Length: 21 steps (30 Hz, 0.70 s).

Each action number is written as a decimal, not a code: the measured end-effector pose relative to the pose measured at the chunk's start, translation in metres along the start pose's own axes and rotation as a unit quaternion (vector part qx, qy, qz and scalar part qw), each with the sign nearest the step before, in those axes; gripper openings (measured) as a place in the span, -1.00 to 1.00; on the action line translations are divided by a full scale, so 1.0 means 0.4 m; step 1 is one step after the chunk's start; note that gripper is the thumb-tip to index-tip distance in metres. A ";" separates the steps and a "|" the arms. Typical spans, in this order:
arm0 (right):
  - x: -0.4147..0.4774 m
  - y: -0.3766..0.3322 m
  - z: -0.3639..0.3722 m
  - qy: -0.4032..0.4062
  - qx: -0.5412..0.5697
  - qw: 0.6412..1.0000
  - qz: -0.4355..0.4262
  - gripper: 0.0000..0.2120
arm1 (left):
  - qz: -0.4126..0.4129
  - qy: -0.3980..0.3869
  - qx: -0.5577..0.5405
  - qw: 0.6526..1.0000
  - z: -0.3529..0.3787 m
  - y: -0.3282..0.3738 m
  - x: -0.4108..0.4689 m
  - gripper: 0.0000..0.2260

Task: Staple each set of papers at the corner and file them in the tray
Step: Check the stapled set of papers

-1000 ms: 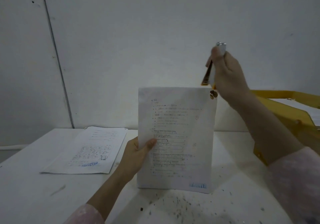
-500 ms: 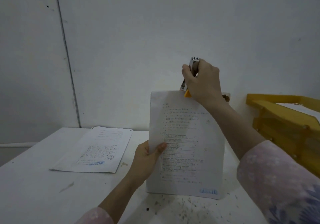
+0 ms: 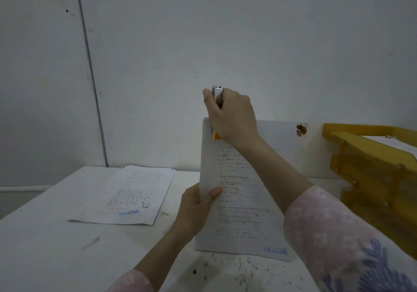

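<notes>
White printed sheets make up the set of papers (image 3: 239, 203), which stands upright on its long axis over the table (image 3: 45, 235), printed face toward the camera. Its lower edge is close to the tabletop; whether it touches cannot be told. At its top left corner sits the stapler (image 3: 217, 95), long axis near vertical, silver end up and yellow end down over the corner.

A second stack of papers (image 3: 126, 197) lies flat on the table to the left, well apart. A yellow tiered tray (image 3: 372, 167) stands at the right, with a white sheet (image 3: 388, 142) in its top level. A brown mark (image 3: 301, 130) shows on the wall just beside the set's top right corner. Dark specks (image 3: 239, 267) dot the near table.

The right hand (image 3: 232, 115) is raised, fingers clenched round the stapler; its forearm slants across the sheets and hides part of the print. The left hand (image 3: 196, 206) grips the set's left edge at mid-height, thumb on the front and fingers behind. Both arms wear a pink flowered sleeve (image 3: 327, 235).
</notes>
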State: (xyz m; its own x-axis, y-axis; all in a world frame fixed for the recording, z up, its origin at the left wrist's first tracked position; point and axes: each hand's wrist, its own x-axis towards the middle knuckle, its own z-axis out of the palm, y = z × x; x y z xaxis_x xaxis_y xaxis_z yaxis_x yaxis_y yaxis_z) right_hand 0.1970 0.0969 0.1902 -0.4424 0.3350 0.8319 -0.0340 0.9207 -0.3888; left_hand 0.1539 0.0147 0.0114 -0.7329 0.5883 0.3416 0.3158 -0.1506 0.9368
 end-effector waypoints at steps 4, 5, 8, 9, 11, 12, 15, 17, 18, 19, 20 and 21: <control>-0.006 -0.015 0.015 -0.024 -0.007 0.999 0.025 -0.48 | 0.001 -0.002 0.008 1.000 0.004 0.001 -0.001 -0.92; -0.007 -0.015 0.016 -0.024 -0.002 0.999 0.029 -0.47 | 0.000 -0.002 0.007 1.000 0.005 0.001 -0.002 -0.92; -0.009 -0.016 0.018 -0.007 0.019 0.999 0.038 -0.43 | -0.005 -0.002 0.009 1.000 0.007 -0.001 -0.002 -0.90; -0.010 -0.016 0.019 0.003 0.025 0.999 0.038 -0.44 | -0.008 -0.002 0.009 1.000 0.008 -0.001 -0.002 -0.90; -0.012 -0.016 0.023 0.025 0.037 0.998 0.034 -0.44 | -0.015 0.000 0.012 1.000 0.012 -0.003 -0.002 -0.88; -0.012 -0.014 0.028 0.034 0.043 0.998 0.029 -0.43 | -0.015 0.001 0.014 1.000 0.013 -0.003 -0.002 -0.87; -0.013 -0.007 0.037 0.052 0.059 0.997 0.019 -0.44 | -0.017 0.002 0.013 1.000 0.017 -0.005 -0.003 -0.87; -0.012 -0.004 0.039 0.054 0.066 0.996 0.015 -0.45 | -0.021 0.006 0.011 1.000 0.019 -0.005 -0.003 -0.88; -0.011 -0.003 0.039 0.053 0.069 0.996 0.013 -0.45 | -0.023 0.007 0.010 1.000 0.020 -0.005 -0.003 -0.87; -0.010 -0.003 0.040 0.051 0.072 0.996 0.010 -0.45 | -0.023 0.008 0.008 1.000 0.020 -0.004 -0.004 -0.86; -0.010 -0.002 0.040 0.050 0.075 0.996 0.006 -0.46 | -0.023 0.008 0.006 1.000 0.021 -0.004 -0.005 -0.86; -0.010 -0.003 0.041 0.051 0.081 0.995 0.003 -0.48 | -0.024 0.010 0.004 1.000 0.020 -0.004 -0.005 -0.86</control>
State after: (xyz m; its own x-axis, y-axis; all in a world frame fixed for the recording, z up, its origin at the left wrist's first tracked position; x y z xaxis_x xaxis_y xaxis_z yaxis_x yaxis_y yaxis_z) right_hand 0.1842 0.0911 0.1809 -0.3505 0.3666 0.8619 -0.1787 0.8771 -0.4457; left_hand 0.1597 0.0203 0.0087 -0.7592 0.5784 0.2985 0.2855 -0.1161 0.9513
